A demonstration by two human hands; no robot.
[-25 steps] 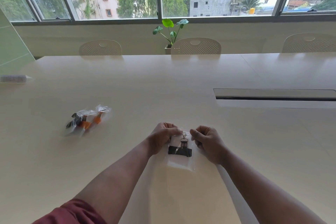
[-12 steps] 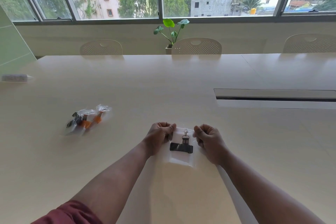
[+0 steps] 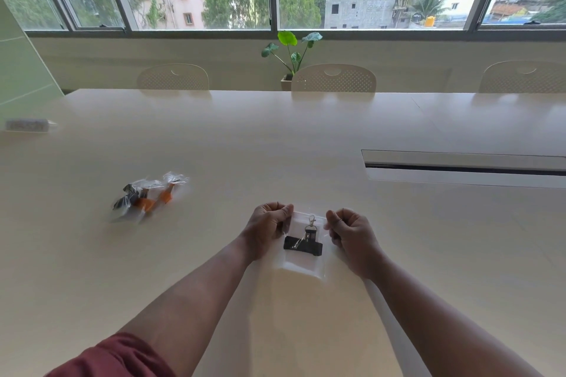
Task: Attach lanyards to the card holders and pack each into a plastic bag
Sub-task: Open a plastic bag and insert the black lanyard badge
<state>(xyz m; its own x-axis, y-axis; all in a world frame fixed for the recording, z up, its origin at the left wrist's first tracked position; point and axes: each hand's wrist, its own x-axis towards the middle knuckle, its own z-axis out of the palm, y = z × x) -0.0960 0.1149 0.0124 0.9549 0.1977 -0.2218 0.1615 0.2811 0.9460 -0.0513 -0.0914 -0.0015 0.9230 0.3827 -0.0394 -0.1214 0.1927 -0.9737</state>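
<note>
- Head view: my left hand and right hand pinch the plastic bag's top corners.
- I'd press evenly along the seal, lanyard lying flat.

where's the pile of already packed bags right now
In the head view, the packed bags lie on the table, left of and slightly beyond the left hand, apart from it.

One plastic bag, two hands, three chairs, one plant, pile of packed bags.
</note>
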